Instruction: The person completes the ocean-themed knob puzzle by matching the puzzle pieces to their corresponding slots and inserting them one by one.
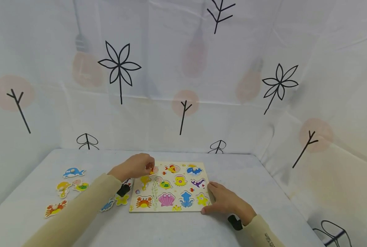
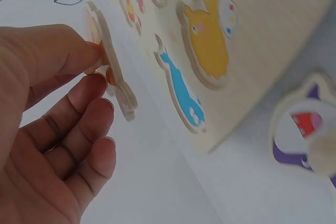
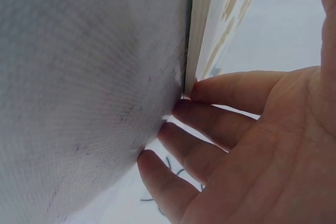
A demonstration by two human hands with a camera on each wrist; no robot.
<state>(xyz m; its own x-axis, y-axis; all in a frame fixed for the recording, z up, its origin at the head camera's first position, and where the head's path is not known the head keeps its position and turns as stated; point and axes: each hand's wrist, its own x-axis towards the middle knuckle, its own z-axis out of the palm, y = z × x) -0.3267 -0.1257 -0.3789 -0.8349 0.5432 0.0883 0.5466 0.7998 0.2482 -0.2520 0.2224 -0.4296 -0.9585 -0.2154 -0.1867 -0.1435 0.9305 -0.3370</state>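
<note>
My left hand [image 1: 135,166] is pinching a thin, pale-edged wooden puzzle piece with a pink and orange face [image 2: 112,56] between thumb and fingers, the other fingers curling loosely below. Piece is sitting tilted, nearly edge-on to the left wrist view, near the board's far left corner; the blue recess [image 2: 181,95] there is lying uncovered. My right hand [image 1: 226,199] is gripping nothing: fingers extending, resting against the right edge of the rectangular cream wooden puzzle board with printed sea animals [image 1: 178,208], thumb touching near its front corner. Board is lying flat on the white cloth-covered table [image 1: 158,230]. Left of it, loose pieces are lying about: blue whale [image 1: 73,172], yellow seahorse [image 1: 62,188], green turtle [image 1: 81,186], orange crab [image 1: 55,208], yellow starfish [image 1: 121,200]. My left sleeve [image 1: 78,209] is crossing in front of that area.
</note>
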